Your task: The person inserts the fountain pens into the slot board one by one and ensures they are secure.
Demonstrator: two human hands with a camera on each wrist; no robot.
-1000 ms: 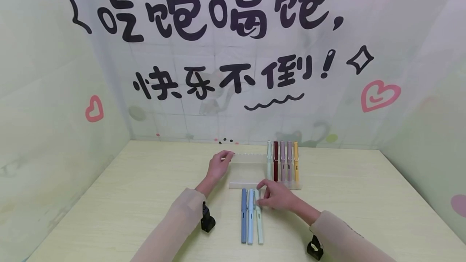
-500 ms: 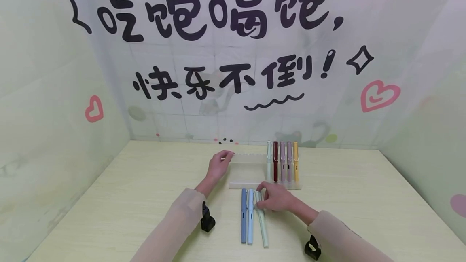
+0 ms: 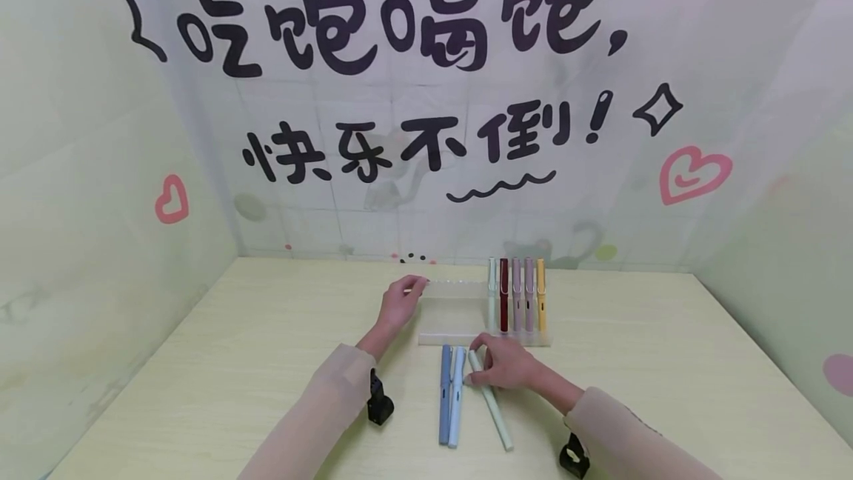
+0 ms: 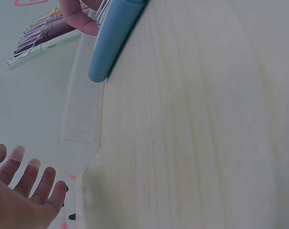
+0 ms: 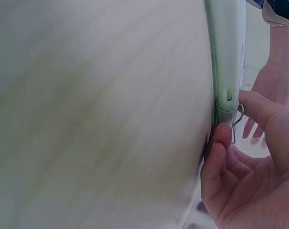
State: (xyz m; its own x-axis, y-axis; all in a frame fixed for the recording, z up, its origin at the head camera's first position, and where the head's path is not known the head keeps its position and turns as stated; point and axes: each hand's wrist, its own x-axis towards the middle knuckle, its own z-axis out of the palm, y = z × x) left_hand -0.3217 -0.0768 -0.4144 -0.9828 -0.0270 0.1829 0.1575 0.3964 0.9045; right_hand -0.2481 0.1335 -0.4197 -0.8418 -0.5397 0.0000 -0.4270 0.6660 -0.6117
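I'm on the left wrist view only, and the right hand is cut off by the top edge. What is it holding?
Observer: The right hand pinches a pale green pen, as the right wrist view shows.
Operator: Which way does that pen point?
Observer: In the head view it slants, its near end angled off to the right.
Operator: And is anything lying along the blue pen that I see?
Observer: Yes, the head view shows a light blue pen close along its right side.
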